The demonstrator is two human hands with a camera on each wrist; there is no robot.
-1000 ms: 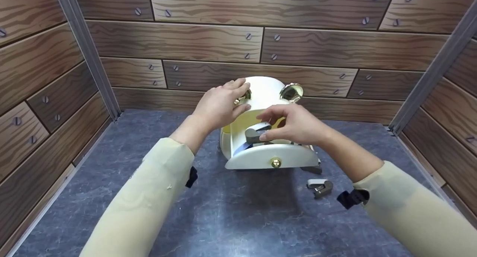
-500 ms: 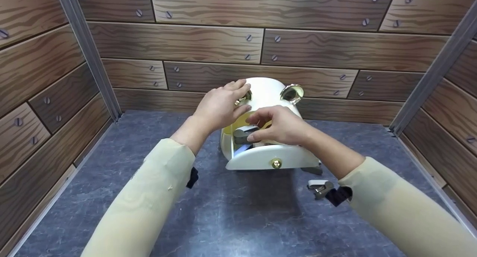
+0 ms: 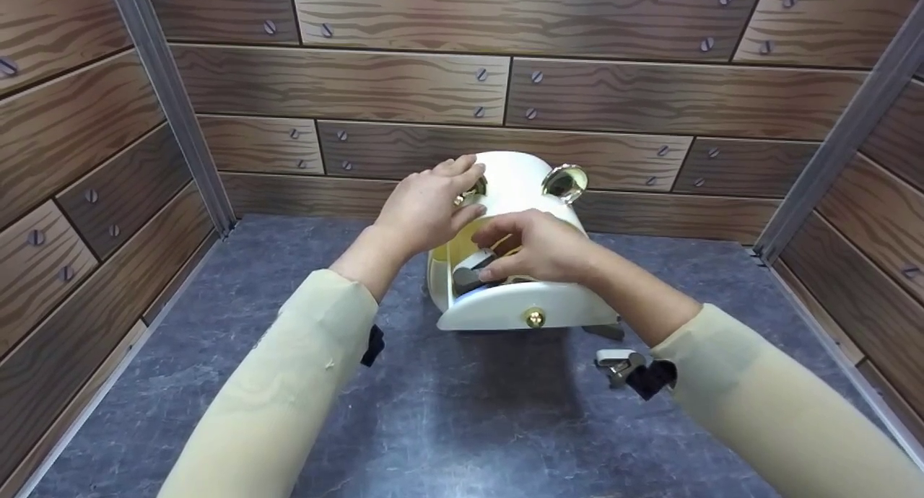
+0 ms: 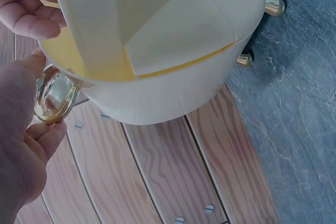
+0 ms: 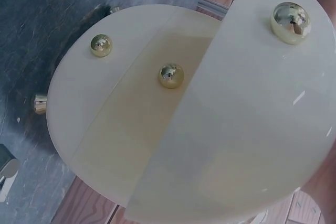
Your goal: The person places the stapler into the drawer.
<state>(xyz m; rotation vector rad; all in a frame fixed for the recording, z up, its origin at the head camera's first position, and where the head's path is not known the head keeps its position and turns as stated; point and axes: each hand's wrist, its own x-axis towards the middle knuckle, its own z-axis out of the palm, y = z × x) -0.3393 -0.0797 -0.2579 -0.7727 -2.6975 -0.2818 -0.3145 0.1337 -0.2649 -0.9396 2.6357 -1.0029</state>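
A white rounded desktop drawer box (image 3: 512, 177) with gold ears and knobs stands toward the back. Its top drawer (image 3: 505, 307) is pulled out toward me. My left hand (image 3: 426, 206) rests at the left gold ear (image 4: 55, 95), fingers extended, with the ear between thumb and forefinger. Inside the drawer, my right hand (image 3: 545, 249) holds a small grey-and-white stapler (image 3: 468, 278) by thumb and fingers, tilted near the drawer's left side. Something blue lies under the stapler, mostly hidden. In the right wrist view the protruding drawer front (image 5: 247, 119) covers most of the right hand.
A second small grey-and-white stapler (image 3: 613, 361) lies on the dark blue marbled tabletop (image 3: 491, 433), partly behind the right wrist strap. A dark flat object (image 3: 605, 330) shows under the drawer's right corner. Wood-patterned walls (image 3: 404, 86) enclose the table at the back and sides.
My right hand has moved left and slightly down inside the drawer with the stapler, which now sits lower and more tilted. The left hand has stayed at the ear.
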